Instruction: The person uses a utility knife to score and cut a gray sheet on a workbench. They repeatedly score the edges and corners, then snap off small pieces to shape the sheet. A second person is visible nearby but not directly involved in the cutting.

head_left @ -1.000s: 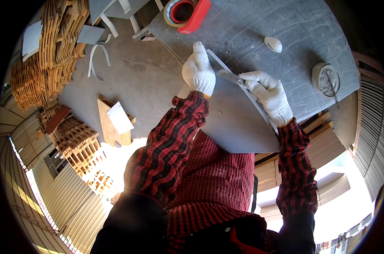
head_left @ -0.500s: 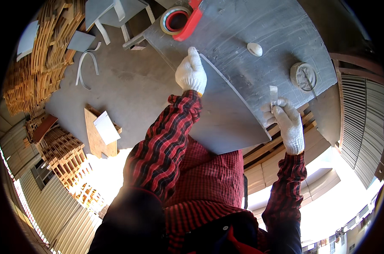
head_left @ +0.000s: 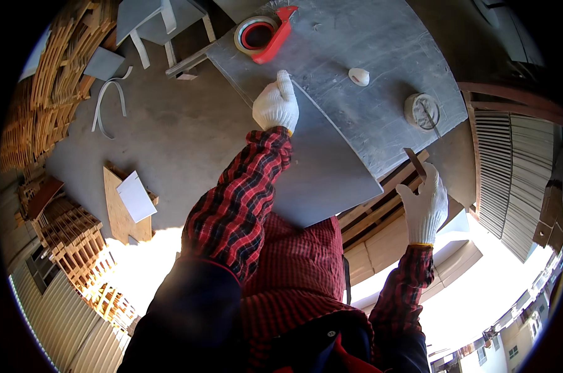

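Observation:
My left hand (head_left: 276, 103), in a white knit glove, is closed on the far left corner of a flat grey panel (head_left: 322, 165). The panel overhangs the near edge of a grey worktable (head_left: 337, 37) and reaches my apron (head_left: 294, 255). Off the panel's right corner, my right hand (head_left: 428, 202), also gloved, holds a small flat scraper blade (head_left: 416, 163) by its lower end. Its thumb stands apart, and the blade sticks up past the fingers, its face now dark brownish. The fingers partly hide the blade's lower end.
On the table lie a red tape dispenser (head_left: 278, 38), a small white rounded object (head_left: 358, 76) and a round tub (head_left: 417, 110) with a thin stick in it. Wooden slats (head_left: 381, 208) show below the table's right side. Stacked pallets (head_left: 64, 68) and a board (head_left: 127, 211) stand left.
My right hand has drawn back from the panel's edge, and the blade has turned from bright to dark. The left hand keeps its grip. The whole view has shifted slightly.

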